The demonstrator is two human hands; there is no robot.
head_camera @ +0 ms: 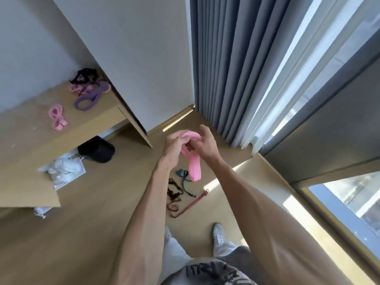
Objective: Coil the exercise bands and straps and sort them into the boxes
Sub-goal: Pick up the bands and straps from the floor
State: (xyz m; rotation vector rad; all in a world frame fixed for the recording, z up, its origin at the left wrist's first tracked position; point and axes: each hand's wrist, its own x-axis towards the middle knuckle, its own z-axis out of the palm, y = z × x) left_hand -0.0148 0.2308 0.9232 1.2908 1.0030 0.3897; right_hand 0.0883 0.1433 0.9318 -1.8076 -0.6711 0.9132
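Both hands hold a pink exercise band (194,170) in mid-air above the floor. My left hand (174,148) grips its looped upper part, and my right hand (205,144) pinches the same loop from the other side. The band's free end hangs down below the hands. On the wooden desk (26,145) at the left lie a small pink band (57,117), a purple band (89,97) and a tangle of black and pink straps (84,79). On the floor below the hands lie a blue strap (186,181), a brown strap (173,195) and a reddish strap (194,202).
Under the desk stand a black bin (96,150) and white bags (63,171). Grey curtains (230,64) and a window (349,196) fill the right side. My shoes (220,236) stand on the wooden floor near the straps. No box is in view.
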